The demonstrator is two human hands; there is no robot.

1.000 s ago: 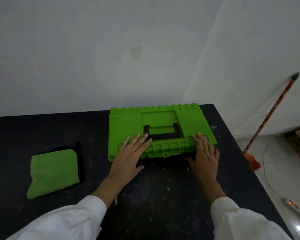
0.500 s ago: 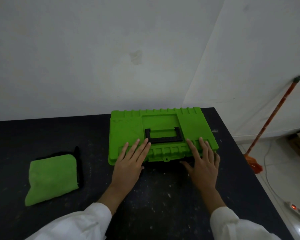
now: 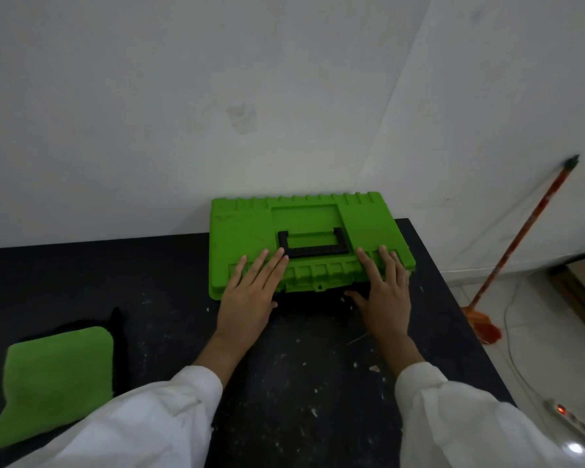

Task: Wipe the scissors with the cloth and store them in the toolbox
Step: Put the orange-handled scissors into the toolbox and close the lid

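The green toolbox (image 3: 244, 238) with a black handle (image 3: 313, 248) lies at the back right of the black table (image 3: 149, 265). Its lid is tilted up a little at the front, with a dark gap beneath the front edge. My left hand (image 3: 250, 295) and my right hand (image 3: 385, 295) lie flat on the lid's front edge, fingers straight, thumbs down at the rim. A folded green cloth (image 3: 54, 380) lies at the front left, with a black part showing along its right side. No scissors are in view.
White walls stand right behind the table. The table's right edge drops to a tiled floor with a red broom (image 3: 520, 244) leaning on the wall, a power strip (image 3: 574, 420) and a cable. Pale crumbs speckle the tabletop.
Both hands slid slightly forward on the lid, and the lid's front has come up a little. The view has tilted upward. The cloth has not moved.
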